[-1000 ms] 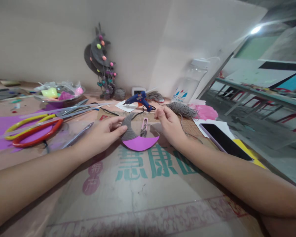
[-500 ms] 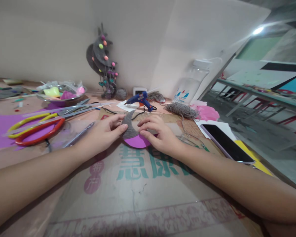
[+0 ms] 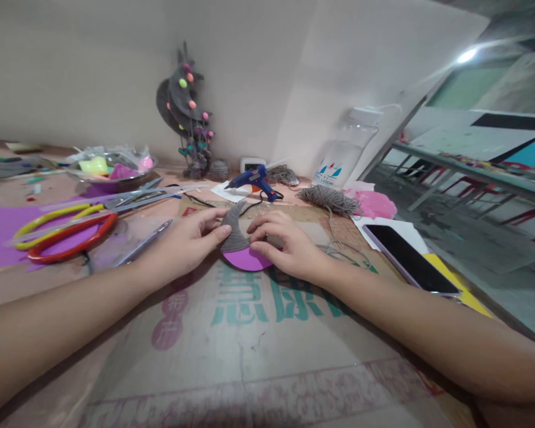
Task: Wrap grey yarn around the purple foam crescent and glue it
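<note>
Two bare hands work above a printed cardboard sheet (image 3: 169, 368), which covers the near part of the table. Crescent (image 3: 247, 260) position: centre of the sheet's far half, between the hands. The left hand (image 3: 189, 241) pinches its left side, thumb on the near face, fingers behind. The right hand (image 3: 289, 241) is curled over its right end, thumb and forefinger slightly apart at the tips; whether they grip the crescent or a strand cannot be told.

Progress, as judged: the left horn is covered in grey yarn; the lower, purple portion is bare and appears to be what is left.

Not visible: the right horn, behind the right hand, and the left fingertips. The loose yarn (image 3: 345, 252) lies right of the right hand; its path to the crescent cannot be traced.

Beyond: a blue glue gun (image 3: 254, 177), then a grey yarn bundle (image 3: 327, 200) to its right. Against the wall, a decoration (image 3: 182, 98) bears grey crescents; its lower strings are too blurred to separate.
</note>
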`<state>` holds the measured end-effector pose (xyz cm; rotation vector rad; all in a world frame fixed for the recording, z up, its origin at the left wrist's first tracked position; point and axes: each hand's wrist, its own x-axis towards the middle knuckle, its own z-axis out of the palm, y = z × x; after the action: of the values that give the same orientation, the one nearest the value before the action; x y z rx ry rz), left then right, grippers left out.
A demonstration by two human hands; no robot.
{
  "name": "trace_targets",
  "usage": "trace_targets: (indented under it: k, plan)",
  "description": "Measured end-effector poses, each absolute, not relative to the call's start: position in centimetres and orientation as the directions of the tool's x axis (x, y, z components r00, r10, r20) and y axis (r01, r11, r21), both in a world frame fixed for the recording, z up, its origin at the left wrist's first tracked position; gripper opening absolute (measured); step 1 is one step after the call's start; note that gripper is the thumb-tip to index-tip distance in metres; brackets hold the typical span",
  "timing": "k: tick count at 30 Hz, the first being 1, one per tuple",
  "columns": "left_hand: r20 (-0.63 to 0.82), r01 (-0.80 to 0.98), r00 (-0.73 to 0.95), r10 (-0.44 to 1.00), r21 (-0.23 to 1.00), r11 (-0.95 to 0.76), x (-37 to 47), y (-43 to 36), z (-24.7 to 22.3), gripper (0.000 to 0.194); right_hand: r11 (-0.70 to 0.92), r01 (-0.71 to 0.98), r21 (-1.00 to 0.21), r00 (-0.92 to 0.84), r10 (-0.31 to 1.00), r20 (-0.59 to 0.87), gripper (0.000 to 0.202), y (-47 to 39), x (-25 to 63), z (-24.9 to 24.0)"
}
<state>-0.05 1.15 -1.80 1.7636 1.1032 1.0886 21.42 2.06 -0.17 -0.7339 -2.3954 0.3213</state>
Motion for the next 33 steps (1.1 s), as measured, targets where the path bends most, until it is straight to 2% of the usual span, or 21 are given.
trace_targets:
  k: [10, 20, 24, 29, 33]
  plan:
    - [0.249, 0.226, 0.360, 0.899, 0.912, -0.343, -0.1, 1.4, -2.0, 0.044, 0.819, 0.413, -0.399, -0.663, 0.570, 0.485, 0.014, 2.3, 21.3, -0.3]
    - [0.257, 0.201, 0.374, 0.891, 0.916, -0.348, -0.1, 1.5, -2.2, 0.045, 0.788, 0.460, -0.409, -0.610, 0.615, 0.500, 0.016, 2.2, 21.2, -0.4]
    - [0.232, 0.190, 0.371, 0.899, 0.929, -0.318, 0.0, 1.4, -2.1, 0.045, 0.802, 0.451, -0.391, -0.648, 0.596, 0.475, 0.016, 2.4, 21.2, -0.5]
    - [0.246, 0.203, 0.271, 0.931, 0.930, -0.305, 0.0, 1.3, -1.7, 0.044, 0.765, 0.472, -0.438, -0.490, 0.641, 0.591, 0.019, 2.5, 21.5, -0.5]
    - [0.241, 0.141, 0.311, 0.919, 0.945, -0.296, 0.0, 1.2, -1.2, 0.043, 0.776, 0.520, -0.358, -0.510, 0.618, 0.598, 0.014, 2.2, 21.5, -0.5]
